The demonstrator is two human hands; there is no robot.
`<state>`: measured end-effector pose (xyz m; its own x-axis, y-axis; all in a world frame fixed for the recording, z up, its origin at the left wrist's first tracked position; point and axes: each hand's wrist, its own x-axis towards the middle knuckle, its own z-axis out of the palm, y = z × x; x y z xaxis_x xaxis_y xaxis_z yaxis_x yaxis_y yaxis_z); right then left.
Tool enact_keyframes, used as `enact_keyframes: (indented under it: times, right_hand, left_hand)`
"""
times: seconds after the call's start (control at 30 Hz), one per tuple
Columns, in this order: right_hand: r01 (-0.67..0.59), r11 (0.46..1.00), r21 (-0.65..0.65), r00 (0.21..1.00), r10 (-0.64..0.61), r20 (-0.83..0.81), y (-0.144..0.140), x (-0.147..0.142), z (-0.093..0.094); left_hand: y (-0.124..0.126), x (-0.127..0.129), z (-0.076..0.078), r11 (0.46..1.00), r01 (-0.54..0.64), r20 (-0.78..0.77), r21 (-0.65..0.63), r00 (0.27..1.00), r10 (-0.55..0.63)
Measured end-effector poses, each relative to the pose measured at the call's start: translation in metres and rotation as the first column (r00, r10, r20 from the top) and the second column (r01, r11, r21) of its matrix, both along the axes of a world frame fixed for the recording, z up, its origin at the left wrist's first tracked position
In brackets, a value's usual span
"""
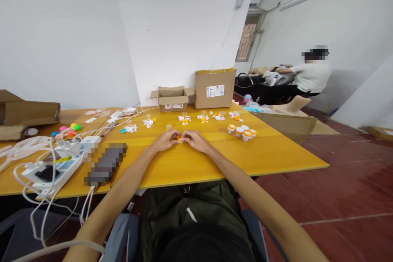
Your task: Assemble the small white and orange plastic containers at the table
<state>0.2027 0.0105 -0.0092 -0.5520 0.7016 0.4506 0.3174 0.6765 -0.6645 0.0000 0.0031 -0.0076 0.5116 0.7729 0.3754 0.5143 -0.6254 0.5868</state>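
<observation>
both hands meet near the middle of the yellow table (215,163), a little back from its near edge. the left hand (166,140) and the right hand (194,140) come in from either side with fingertips pressed together around a small orange piece (179,138), which sits right between them, low on the surface or just above it; which one, i cannot tell. each hand pinches it, fingers curled rather than spread. the piece is too small to show any long axis, and neither hand is clearly nearer: it lies at the point where the two sets of fingertips touch, to the right of the left hand and to the left of the right.

toward the far edge run small clusters of white and orange parts (184,119), and a group of orange-lidded jars (242,131) stands to the right of the hands, well apart from them. two cardboard boxes (215,88) stand at the far edge by the wall. at the left end lie white cables and a power strip (58,166). another person (310,74) sits far off by the right wall.
</observation>
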Motion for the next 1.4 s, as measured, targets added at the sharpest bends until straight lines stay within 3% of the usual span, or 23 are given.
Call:
enact_keyframes:
  times: [1.4]
  right_hand:
    - [-0.003, 0.999, 0.041, 1.0, 0.001, 0.029, -0.0047, 0.0002, 0.0023]
  left_hand:
    - [-0.0005, -0.0015, 0.0001, 1.0, -0.004, -0.03, 0.021, 1.0, 0.004]
